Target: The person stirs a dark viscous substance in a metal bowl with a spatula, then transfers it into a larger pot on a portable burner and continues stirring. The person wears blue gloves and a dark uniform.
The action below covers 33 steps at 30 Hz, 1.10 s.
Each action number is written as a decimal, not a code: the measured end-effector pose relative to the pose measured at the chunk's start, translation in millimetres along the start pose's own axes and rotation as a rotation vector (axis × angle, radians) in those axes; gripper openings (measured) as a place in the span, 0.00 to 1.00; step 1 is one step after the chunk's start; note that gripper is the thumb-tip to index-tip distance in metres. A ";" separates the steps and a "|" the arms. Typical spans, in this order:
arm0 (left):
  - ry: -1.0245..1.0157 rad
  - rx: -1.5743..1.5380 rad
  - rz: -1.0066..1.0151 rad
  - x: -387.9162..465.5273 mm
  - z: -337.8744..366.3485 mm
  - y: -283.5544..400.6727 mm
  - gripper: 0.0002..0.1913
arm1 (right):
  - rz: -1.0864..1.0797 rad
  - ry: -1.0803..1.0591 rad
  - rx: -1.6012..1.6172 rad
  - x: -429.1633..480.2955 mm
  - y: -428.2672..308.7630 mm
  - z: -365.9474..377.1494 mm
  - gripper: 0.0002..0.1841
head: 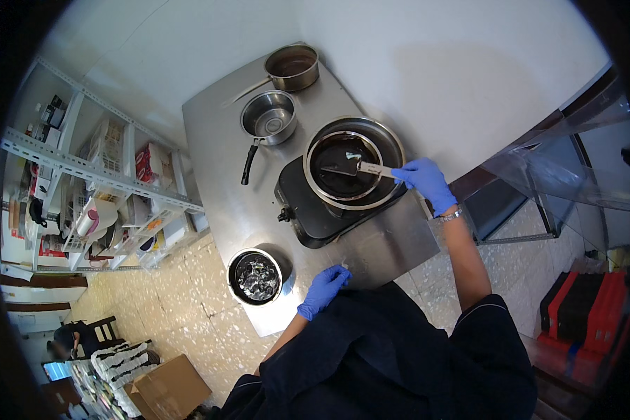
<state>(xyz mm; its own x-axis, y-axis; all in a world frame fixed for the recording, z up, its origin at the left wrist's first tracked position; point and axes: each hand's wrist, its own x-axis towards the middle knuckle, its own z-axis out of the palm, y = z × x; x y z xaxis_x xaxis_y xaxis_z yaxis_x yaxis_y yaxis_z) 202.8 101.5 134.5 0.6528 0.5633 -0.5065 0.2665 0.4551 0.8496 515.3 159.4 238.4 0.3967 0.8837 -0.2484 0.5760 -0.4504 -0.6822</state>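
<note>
My right hand [425, 184], in a blue glove, is closed on the pale handle of a spatula [378, 169]. The spatula's blade rests in dark liquid [336, 181] inside a metal bowl [313, 181]. That bowl sits within a wider metal pan [396, 142] on a black portable stove [315, 226] with a knob at its left end. Near the table's front edge is my left hand [325, 289], also gloved in blue, its fingers curled together; whether they pinch anything small cannot be told. Left of it stands a metal pot [232, 286] of glossy dark contents.
A saucepan with a black handle [281, 137] and another with a metal handle [299, 83] stand at the back of the steel table [210, 126]. Loaded shelves [100, 168] rise at left; a cardboard box [170, 388] and a person [76, 336] are beyond. Red-and-black cases [583, 310] lie at right.
</note>
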 end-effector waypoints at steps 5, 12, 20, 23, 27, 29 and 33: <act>0.000 0.057 0.015 0.8 -1.6 -4.1 0.11 | -0.449 0.412 -0.466 -9.8 -21.8 -27.6 0.13; -0.003 0.039 0.025 1.6 -2.8 -5.6 0.11 | -0.535 0.368 -0.842 -2.3 -28.3 -22.8 0.12; 0.000 0.007 0.014 0.1 -2.7 -3.0 0.10 | -0.050 -0.143 -0.290 8.2 -7.0 -13.0 0.13; -0.002 0.010 0.031 1.1 -2.7 -0.2 0.10 | -0.042 -0.144 -0.063 6.0 9.4 1.9 0.15; 0.009 0.012 0.010 -0.1 -2.6 2.7 0.11 | -0.009 -0.093 0.152 -1.6 25.7 15.7 0.16; 0.009 0.012 0.000 -0.2 -2.7 2.6 0.11 | -0.016 -0.031 0.146 -6.7 23.2 15.7 0.17; -0.004 0.014 0.005 3.3 -3.4 -0.2 0.11 | -0.136 0.250 -0.055 -24.1 1.2 4.2 0.16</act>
<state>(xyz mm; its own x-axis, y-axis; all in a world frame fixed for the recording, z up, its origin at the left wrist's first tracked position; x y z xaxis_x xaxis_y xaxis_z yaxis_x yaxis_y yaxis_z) 202.5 105.6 132.2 0.6570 0.5629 -0.5016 0.2731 0.4425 0.8542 503.4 138.1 240.7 0.4732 0.8806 0.0244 0.6710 -0.3424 -0.6577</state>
